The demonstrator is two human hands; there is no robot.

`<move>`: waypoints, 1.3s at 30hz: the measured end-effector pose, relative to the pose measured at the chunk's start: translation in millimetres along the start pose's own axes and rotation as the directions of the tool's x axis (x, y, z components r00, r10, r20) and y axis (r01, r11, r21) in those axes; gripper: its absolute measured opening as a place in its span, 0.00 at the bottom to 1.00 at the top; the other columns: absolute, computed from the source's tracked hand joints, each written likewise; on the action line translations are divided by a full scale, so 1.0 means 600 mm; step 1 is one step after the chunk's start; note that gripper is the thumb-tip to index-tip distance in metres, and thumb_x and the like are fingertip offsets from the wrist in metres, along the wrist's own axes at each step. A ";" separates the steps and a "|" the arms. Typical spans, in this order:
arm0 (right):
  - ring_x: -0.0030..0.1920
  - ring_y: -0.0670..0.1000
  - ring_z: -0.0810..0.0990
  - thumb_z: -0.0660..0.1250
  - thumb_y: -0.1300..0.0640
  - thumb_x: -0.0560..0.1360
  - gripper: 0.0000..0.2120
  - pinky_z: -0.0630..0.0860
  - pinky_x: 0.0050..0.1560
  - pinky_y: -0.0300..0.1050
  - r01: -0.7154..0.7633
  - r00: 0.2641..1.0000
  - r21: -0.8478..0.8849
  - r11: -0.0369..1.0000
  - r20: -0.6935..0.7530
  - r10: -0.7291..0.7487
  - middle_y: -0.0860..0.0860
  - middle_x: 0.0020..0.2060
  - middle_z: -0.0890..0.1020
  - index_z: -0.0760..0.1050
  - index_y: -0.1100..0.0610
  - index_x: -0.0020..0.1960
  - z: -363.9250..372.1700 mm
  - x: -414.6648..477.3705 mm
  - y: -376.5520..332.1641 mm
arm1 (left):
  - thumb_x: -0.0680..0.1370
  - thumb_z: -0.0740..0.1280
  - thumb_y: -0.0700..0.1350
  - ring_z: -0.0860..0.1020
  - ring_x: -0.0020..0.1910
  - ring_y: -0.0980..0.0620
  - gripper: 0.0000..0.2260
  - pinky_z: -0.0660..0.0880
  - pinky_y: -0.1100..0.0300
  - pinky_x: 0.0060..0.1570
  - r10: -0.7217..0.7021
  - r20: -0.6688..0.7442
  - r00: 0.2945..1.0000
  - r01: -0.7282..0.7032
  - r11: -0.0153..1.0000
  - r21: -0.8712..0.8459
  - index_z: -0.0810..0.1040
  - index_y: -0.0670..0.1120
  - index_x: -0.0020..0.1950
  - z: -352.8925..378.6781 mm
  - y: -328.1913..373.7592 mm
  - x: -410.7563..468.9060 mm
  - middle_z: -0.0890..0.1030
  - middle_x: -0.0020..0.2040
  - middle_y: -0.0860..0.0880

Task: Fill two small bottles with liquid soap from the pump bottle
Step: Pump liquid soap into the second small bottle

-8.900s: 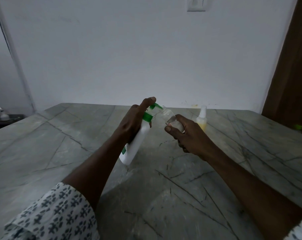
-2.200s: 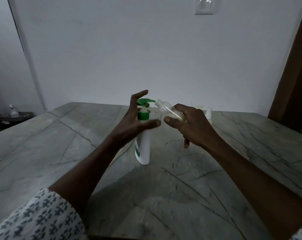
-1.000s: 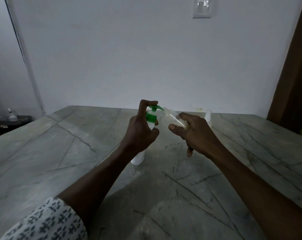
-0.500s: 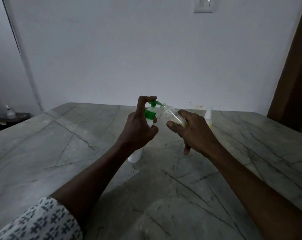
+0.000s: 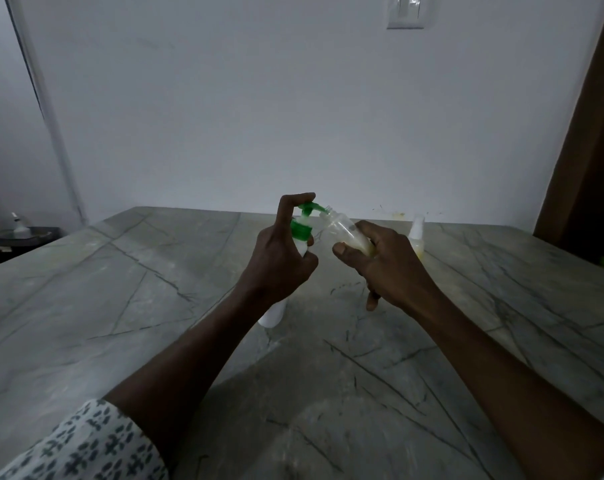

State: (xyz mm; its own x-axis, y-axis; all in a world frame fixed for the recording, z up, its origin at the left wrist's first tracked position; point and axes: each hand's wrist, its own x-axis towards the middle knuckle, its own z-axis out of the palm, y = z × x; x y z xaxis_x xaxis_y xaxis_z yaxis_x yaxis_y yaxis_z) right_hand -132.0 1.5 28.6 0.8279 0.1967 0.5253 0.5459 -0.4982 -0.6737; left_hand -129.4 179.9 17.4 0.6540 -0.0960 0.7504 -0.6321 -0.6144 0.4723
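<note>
Small bottle tilted, neck up-left at nozzle; pump bottle leaning right, left hand grip round it, forefinger atop; right hand grip holding small bottle

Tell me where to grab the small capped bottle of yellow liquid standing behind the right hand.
Probably pinch the small capped bottle round its body below its cap, coming from its right: it stands upright, and the right hand blocks its left.
</note>
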 end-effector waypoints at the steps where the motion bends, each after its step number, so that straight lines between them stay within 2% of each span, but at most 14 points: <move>1: 0.22 0.47 0.77 0.68 0.49 0.77 0.16 0.76 0.19 0.44 0.000 1.000 -0.006 1.000 -0.002 0.000 0.56 0.34 0.76 0.75 0.56 0.60 -0.001 0.000 0.000 | 0.69 0.73 0.31 0.79 0.41 0.54 0.36 0.73 0.78 0.44 0.004 -0.001 1.000 -0.004 1.000 0.004 0.63 0.46 0.73 0.000 -0.001 0.001 0.78 0.48 0.51; 5: 0.22 0.49 0.77 0.68 0.48 0.77 0.15 0.78 0.21 0.48 -0.007 1.000 -0.018 1.000 0.006 0.007 0.57 0.35 0.77 0.76 0.57 0.58 -0.002 -0.002 0.004 | 0.69 0.74 0.32 0.79 0.42 0.56 0.33 0.74 0.78 0.42 -0.034 -0.013 0.999 0.034 0.999 0.009 0.65 0.47 0.70 -0.002 -0.001 0.004 0.80 0.49 0.50; 10: 0.22 0.48 0.77 0.69 0.49 0.76 0.15 0.76 0.20 0.44 0.005 0.999 -0.035 0.999 0.047 -0.003 0.55 0.37 0.77 0.75 0.56 0.58 0.001 -0.002 0.010 | 0.70 0.74 0.33 0.78 0.42 0.59 0.28 0.72 0.79 0.41 -0.035 -0.054 0.998 0.036 0.999 0.024 0.69 0.44 0.66 -0.001 0.004 0.003 0.79 0.49 0.51; 14: 0.20 0.46 0.76 0.70 0.49 0.75 0.15 0.75 0.20 0.42 -0.003 0.998 -0.044 0.999 0.056 0.006 0.55 0.37 0.78 0.74 0.56 0.56 0.006 -0.001 0.009 | 0.70 0.74 0.32 0.78 0.42 0.57 0.32 0.73 0.79 0.41 -0.054 -0.046 0.997 0.054 0.999 -0.001 0.66 0.46 0.70 0.003 0.006 0.002 0.78 0.49 0.52; 19: 0.18 0.49 0.75 0.69 0.48 0.76 0.15 0.73 0.19 0.42 0.013 0.996 -0.056 0.998 0.088 -0.008 0.59 0.37 0.79 0.73 0.58 0.53 0.003 -0.003 0.009 | 0.70 0.74 0.32 0.78 0.42 0.58 0.34 0.74 0.78 0.42 -0.031 0.012 0.999 0.031 1.000 0.000 0.64 0.46 0.72 -0.001 0.005 0.004 0.76 0.45 0.61; 23: 0.19 0.51 0.76 0.68 0.47 0.76 0.16 0.77 0.22 0.50 0.024 0.994 -0.078 0.997 0.106 -0.016 0.61 0.37 0.80 0.73 0.59 0.54 -0.003 -0.005 0.011 | 0.69 0.74 0.32 0.79 0.41 0.59 0.32 0.72 0.79 0.41 -0.027 -0.004 1.000 0.027 1.000 0.013 0.66 0.44 0.70 -0.002 0.007 0.006 0.79 0.47 0.53; 26: 0.20 0.53 0.77 0.68 0.46 0.76 0.17 0.78 0.23 0.54 0.013 0.992 -0.086 0.996 0.123 -0.002 0.61 0.39 0.79 0.72 0.59 0.55 -0.003 -0.007 0.012 | 0.70 0.74 0.32 0.78 0.41 0.60 0.29 0.71 0.80 0.41 -0.036 -0.038 0.999 0.037 0.999 0.029 0.69 0.43 0.67 -0.003 0.009 0.005 0.80 0.49 0.51; 30: 0.20 0.51 0.76 0.67 0.46 0.77 0.18 0.77 0.22 0.52 0.025 0.992 -0.090 0.996 0.122 -0.014 0.61 0.39 0.79 0.72 0.60 0.56 0.003 -0.006 0.013 | 0.70 0.74 0.32 0.77 0.41 0.60 0.27 0.71 0.80 0.40 -0.050 -0.060 0.997 0.052 0.998 0.032 0.69 0.43 0.66 -0.001 0.010 0.004 0.79 0.51 0.51; 33: 0.19 0.51 0.76 0.67 0.47 0.77 0.16 0.76 0.20 0.48 0.037 0.995 -0.086 0.996 0.097 -0.029 0.60 0.37 0.79 0.72 0.60 0.53 0.001 -0.003 0.013 | 0.71 0.74 0.32 0.78 0.42 0.57 0.31 0.73 0.79 0.41 -0.047 -0.029 0.998 0.048 0.999 0.013 0.67 0.45 0.70 0.001 0.012 0.003 0.79 0.51 0.50; 36: 0.19 0.49 0.76 0.67 0.48 0.77 0.13 0.74 0.19 0.43 0.034 0.996 -0.072 0.997 0.082 -0.028 0.59 0.36 0.78 0.72 0.57 0.52 -0.001 -0.004 0.012 | 0.70 0.73 0.31 0.79 0.41 0.54 0.35 0.75 0.75 0.40 -0.036 0.006 0.999 0.036 0.999 0.011 0.64 0.46 0.73 0.001 0.010 0.002 0.78 0.47 0.51; 39: 0.19 0.49 0.76 0.67 0.48 0.77 0.12 0.74 0.20 0.43 0.040 0.996 -0.078 0.996 0.082 -0.033 0.60 0.37 0.79 0.71 0.56 0.51 -0.002 -0.005 0.010 | 0.70 0.73 0.31 0.79 0.42 0.52 0.36 0.74 0.75 0.38 -0.038 0.016 0.999 0.037 0.999 0.031 0.63 0.47 0.74 -0.001 0.009 0.003 0.79 0.48 0.49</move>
State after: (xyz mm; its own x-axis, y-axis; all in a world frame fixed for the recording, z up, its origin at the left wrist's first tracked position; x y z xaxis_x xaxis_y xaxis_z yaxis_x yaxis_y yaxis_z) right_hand -131.1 -3.2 23.8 0.8170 0.2820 0.5030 0.5667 -0.5540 -0.6099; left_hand -131.5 176.9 21.6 0.6837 -0.0849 0.7248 -0.5940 -0.6416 0.4853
